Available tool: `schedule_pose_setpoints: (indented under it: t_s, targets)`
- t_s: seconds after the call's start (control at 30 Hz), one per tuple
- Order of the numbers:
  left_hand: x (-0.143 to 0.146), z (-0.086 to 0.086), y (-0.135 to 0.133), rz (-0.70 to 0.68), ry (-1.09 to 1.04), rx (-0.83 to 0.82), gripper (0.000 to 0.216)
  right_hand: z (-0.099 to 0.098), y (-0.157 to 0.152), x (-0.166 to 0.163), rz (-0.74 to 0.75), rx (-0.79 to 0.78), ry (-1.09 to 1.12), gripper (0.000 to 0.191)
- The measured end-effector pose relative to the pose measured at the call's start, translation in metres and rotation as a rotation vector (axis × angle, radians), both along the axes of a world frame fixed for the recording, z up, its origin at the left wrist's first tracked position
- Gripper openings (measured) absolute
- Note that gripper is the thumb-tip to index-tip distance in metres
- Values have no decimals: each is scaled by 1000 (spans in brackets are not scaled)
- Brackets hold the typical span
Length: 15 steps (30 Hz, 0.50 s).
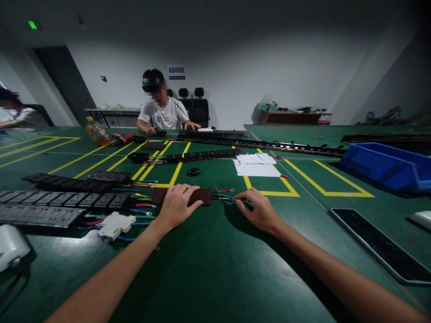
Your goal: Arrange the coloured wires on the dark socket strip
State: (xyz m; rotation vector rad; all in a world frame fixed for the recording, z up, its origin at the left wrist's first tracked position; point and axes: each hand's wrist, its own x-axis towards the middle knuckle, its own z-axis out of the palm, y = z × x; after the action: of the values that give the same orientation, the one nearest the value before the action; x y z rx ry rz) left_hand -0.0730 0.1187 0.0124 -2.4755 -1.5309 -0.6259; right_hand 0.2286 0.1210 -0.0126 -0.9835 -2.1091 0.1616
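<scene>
A dark red socket strip [206,197] lies crosswise on the green table in front of me. My left hand [180,202] is laid over its middle, fingers curled across the far edge and thumb along the near side. Coloured wires [220,196] come out of the strip's right end, one red wire ending in a ring terminal [232,190]. My right hand [254,207] has thumb and forefinger closed at the tips of the lower wires. Left of my hands lie several black socket strips [60,197] with coloured leads, and a whitish plastic part [116,224] sits over some leads.
A phone [380,244] and a blue bin [387,166] are at the right. White papers [257,168], a small black round object [193,171] and a long row of socket strips [205,154] lie farther back. Across the table sits a person [166,110]; a bottle [97,131] stands far left.
</scene>
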Motion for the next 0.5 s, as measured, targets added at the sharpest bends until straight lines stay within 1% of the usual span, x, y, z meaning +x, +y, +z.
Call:
schedule_pose_setpoints:
  t_s: [0.07,0.2,0.27,0.37,0.43,0.5]
  targets:
    - [0,0,0,-1,0,2,44,1,0,0,-3,-10,-12,18]
    - [0,0,0,-10,-9,0,44,-1,3,0,-137,-44,-33,25]
    - [0,-1,1,-16,-14,4,44,-4,4,0,-154,-58,-49,34]
    - [-1,-2,1,-20,-19,10,43,-5,5,2,-56,-71,-102,53]
    - [-1,-2,1,-19,-19,11,43,-5,3,3,12,-60,-126,58]
    - [-1,-2,1,-15,-14,11,43,-4,0,5,50,-32,-129,59]
